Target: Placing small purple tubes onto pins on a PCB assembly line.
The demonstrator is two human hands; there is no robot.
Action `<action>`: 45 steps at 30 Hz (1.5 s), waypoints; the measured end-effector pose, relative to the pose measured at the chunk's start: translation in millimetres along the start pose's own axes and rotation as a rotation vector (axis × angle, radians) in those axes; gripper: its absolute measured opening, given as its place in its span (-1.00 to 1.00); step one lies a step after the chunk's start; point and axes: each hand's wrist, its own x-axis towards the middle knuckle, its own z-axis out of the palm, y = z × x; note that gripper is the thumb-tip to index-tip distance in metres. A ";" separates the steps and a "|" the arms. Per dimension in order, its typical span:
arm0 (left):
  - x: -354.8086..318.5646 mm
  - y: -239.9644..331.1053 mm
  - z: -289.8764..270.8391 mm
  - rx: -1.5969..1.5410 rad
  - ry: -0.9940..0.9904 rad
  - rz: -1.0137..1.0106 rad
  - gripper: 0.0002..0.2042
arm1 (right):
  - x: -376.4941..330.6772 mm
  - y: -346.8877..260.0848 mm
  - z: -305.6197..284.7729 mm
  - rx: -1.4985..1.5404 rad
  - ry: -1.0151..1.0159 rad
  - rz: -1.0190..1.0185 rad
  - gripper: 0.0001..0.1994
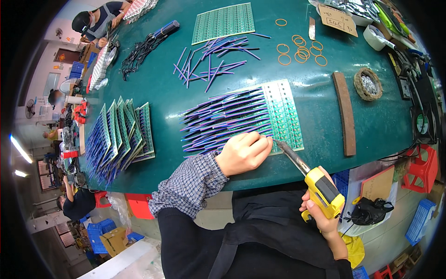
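A green circuit board panel [284, 111] lies before me with rows of blue-and-purple wires [223, 116] running leftward from it. My left hand [246, 153] is closed in a pinch at the panel's near edge, on what looks like one of these wires; the fingers mostly cover it. In my right hand [323, 211] is a yellow and black soldering gun [325, 190]. Its dark tip points up and left and reaches the board right beside my left fingertips. A checked sleeve covers my left forearm.
Loose wires [209, 60] and another board panel [224, 23] lie beyond. Wired boards [123, 130] are stacked left, near a black cable bundle [148, 49]. Rubber bands [302, 53], a brown bar [344, 114] and a round tin [368, 84] sit right. A co-worker [104, 21] works far left.
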 end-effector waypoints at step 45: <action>6.2 -13.4 -9.7 -0.274 0.018 -0.155 -0.75 | 0.5 0.2 -9.2 0.083 0.010 -0.008 -0.23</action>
